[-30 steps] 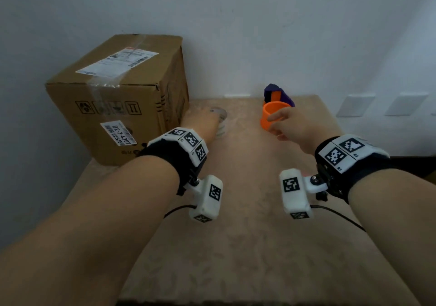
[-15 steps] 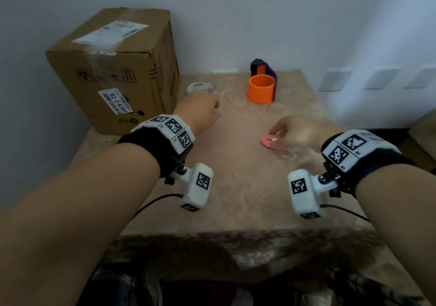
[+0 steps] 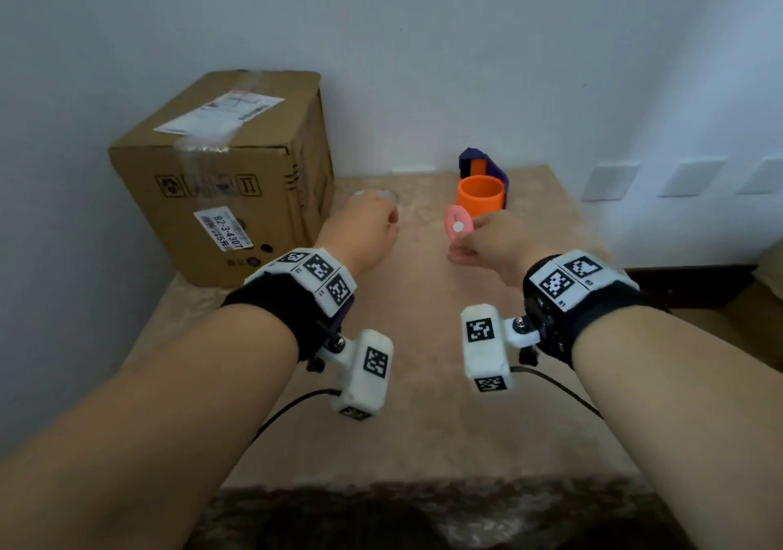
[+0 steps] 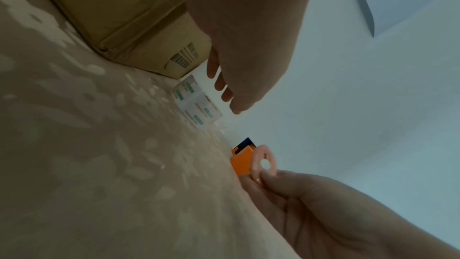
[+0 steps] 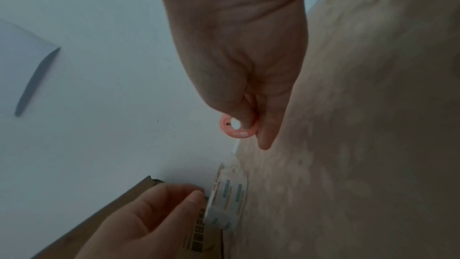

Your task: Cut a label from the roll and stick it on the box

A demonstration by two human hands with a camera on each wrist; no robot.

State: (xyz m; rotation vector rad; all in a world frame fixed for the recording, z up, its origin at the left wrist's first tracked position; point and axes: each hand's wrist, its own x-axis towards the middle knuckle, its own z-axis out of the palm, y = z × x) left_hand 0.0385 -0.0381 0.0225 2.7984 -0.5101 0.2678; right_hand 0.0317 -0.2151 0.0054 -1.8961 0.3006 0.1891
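Right hand [image 3: 487, 238] pinches the pink cutter [image 3: 456, 224], left hand [image 3: 366, 227] with loose fingers reaches the label roll [image 4: 196, 101], seemingly untouched beside the box [image 3: 229, 176] at the counter's far left: nothing cut or stuck yet.

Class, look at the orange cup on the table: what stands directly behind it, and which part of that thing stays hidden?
A purple holder with an orange insert stands behind the orange cup, against the wall. Its lower front is covered by the cup.
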